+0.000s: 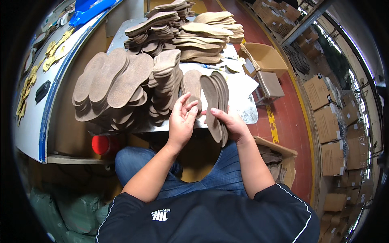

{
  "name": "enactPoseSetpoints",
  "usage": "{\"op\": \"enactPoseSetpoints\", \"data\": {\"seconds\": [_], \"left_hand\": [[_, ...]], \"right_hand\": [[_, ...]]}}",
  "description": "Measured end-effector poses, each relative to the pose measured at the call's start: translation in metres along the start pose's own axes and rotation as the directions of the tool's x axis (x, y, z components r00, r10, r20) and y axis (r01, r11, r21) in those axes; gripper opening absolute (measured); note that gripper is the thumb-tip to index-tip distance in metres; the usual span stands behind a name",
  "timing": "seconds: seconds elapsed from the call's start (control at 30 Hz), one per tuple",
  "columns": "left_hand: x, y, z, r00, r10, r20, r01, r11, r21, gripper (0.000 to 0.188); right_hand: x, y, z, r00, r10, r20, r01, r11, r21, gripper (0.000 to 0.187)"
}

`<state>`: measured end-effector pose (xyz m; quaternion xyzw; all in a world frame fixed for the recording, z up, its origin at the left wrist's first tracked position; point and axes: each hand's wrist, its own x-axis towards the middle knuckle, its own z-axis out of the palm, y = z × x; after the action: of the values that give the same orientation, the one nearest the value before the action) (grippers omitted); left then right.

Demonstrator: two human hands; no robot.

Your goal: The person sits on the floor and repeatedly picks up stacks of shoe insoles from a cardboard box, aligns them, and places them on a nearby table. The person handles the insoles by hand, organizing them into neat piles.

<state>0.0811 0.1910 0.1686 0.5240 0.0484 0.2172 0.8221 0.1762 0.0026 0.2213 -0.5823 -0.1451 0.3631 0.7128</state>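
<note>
A small bundle of brown shoe insoles (219, 95) is in my right hand (234, 124), gripped near its lower end, the thumb across the front. To its left, my left hand (182, 121) has its fingers slightly bent and apart, with nothing visible in them. Just beyond those fingertips, a single brown insole (191, 83) lies at the near part of the table. A neat pile of insoles (166, 77) rises left of it. Further left, broad overlapping stacks of brown insoles (117, 79) reach the table's near edge.
Pale insoles (204, 38) and darker insoles (152, 30) are piled at the table's far side. White paper (245, 86) lies at the right. Cardboard boxes (265, 58) stand beyond the table; a carton with insoles (279, 162) sits beside my right leg. A blue-edged workbench (60, 77) runs along the left.
</note>
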Motion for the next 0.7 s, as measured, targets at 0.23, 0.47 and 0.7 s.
{"op": "enactPoseSetpoints", "data": {"seconds": [0.23, 0.47, 0.7], "left_hand": [[-0.008, 0.012, 0.009, 0.934, -0.348, 0.079, 0.357, 0.908, -0.22, 0.101], [-0.009, 0.021, 0.003, 0.878, -0.451, 0.162, 0.479, 0.825, -0.299, 0.112], [-0.014, 0.029, 0.006, 0.923, -0.373, 0.096, 0.384, 0.875, -0.294, 0.101]], "right_hand": [[-0.038, 0.001, 0.035, 0.999, -0.01, -0.049, 0.003, 0.989, -0.149, 0.079], [-0.037, 0.009, 0.038, 0.995, -0.067, -0.068, 0.052, 0.978, -0.203, 0.091], [-0.036, 0.018, 0.049, 0.996, -0.063, -0.059, 0.047, 0.97, -0.24, 0.091]]}}
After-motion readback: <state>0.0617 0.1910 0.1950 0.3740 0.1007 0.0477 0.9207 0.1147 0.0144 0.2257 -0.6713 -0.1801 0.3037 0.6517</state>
